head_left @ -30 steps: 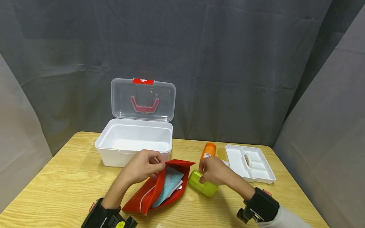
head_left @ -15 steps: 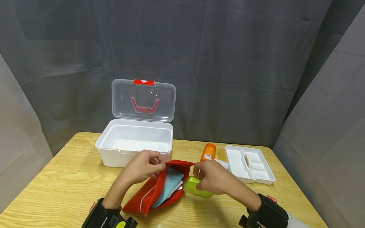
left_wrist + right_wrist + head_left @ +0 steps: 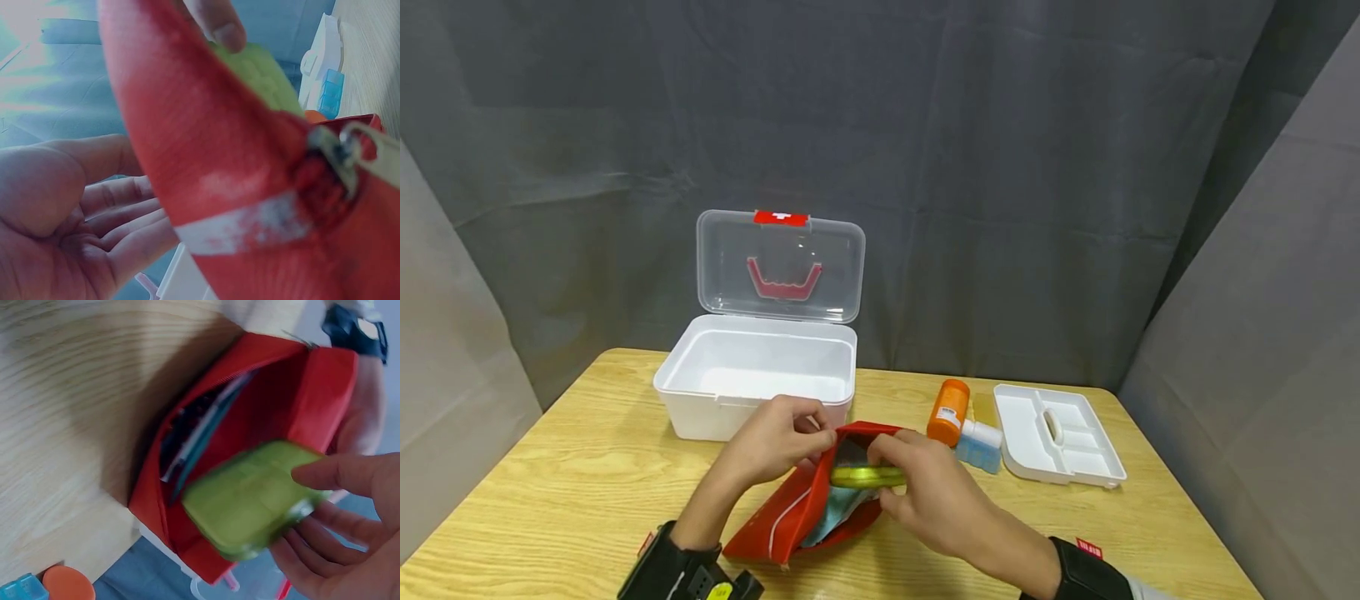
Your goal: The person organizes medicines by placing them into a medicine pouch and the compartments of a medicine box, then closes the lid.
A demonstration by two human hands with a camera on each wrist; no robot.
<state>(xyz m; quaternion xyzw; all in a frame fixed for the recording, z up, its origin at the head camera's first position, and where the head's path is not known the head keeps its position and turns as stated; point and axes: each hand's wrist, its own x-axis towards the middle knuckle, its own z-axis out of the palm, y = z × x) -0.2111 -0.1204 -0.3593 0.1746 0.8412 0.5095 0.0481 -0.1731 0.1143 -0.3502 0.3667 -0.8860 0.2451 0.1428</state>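
At bench front edge, my left hand [image 3: 778, 440] pinches red pouch [image 3: 790, 517] flap; right hand [image 3: 925, 492] fingers grip green case [image 3: 867, 477] at mouth. Risk: case snags zipper, pouch folds shut.

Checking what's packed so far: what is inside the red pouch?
The red pouch holds flat packets, one light blue, seen edge-on. The green case sits at its mouth, held by the right hand. Anything deeper is covered.

Light: even, soft, from above; dim grey cloth backdrop [image 3: 1000, 167].
Shadows: faint, under the white plastic box [image 3: 752, 375].
Glare: pale sheen on its clear lid [image 3: 780, 265].
Blur: both wrist views smeared; red fabric pouch [image 3: 250, 206] out of focus.
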